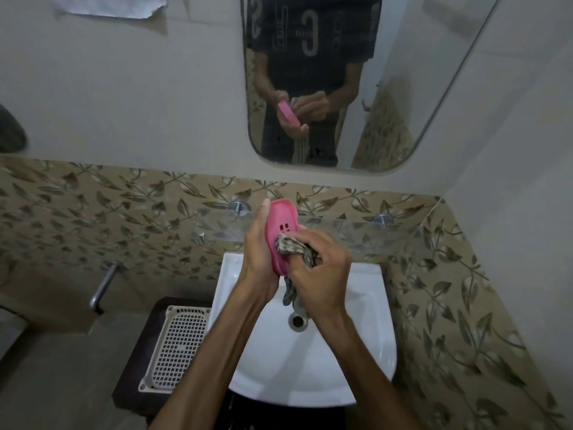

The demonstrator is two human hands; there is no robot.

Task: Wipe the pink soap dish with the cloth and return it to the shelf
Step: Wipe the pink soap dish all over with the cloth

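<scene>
My left hand (259, 252) grips the pink soap dish (280, 225) from its left side and holds it tilted on edge above the white sink (310, 367). The dish's inner face with its drain holes is turned toward my right hand. My right hand (322, 274) grips a patterned grey cloth (290, 245), bunched up and pressed against the lower part of the dish. A tail of the cloth hangs down toward the drain. The glass shelf (356, 231) runs along the wall just behind the dish.
A mirror (403, 88) above reflects the person with the dish. A metal tap (104, 283) sticks out of the tiled wall at left. A white perforated tray (179, 342) lies on a dark stand left of the sink. The drain (298, 321) sits mid-basin.
</scene>
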